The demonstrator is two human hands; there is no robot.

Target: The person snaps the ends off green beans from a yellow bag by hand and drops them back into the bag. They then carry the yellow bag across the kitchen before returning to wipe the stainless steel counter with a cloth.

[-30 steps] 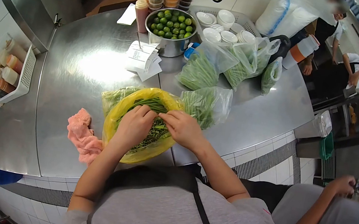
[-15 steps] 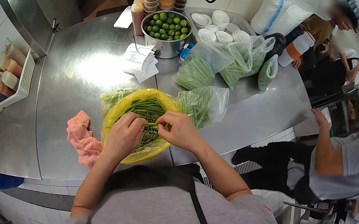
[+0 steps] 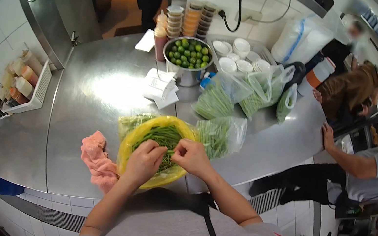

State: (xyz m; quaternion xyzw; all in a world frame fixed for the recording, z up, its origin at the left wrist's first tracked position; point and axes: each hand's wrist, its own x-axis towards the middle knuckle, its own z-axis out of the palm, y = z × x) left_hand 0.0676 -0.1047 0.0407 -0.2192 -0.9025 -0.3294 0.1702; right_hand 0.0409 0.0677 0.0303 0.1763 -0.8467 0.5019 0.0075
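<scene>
A yellow plastic bag, its mouth spread wide, stands on the steel table in front of me. Long green beans lie in it, with short dark-green pieces nearer to me. Over the bag, my left hand and my right hand are close together, fingertips pinched. Between them shows a short bit of green bean, partly hidden by the fingers. Right of the bag lies a clear bag of green beans. A pink cloth is bunched at the left.
Behind are more bagged greens, paper slips, a steel pot of limes, and a rack of white bowls. A basket of bottles stands at the left. A co-worker's hand rests on the table's right edge.
The view has tilted, so the table sits lower and further right in the picture. My hands stay pinched over the bag. The co-worker's hand at right has come onto the table edge.
</scene>
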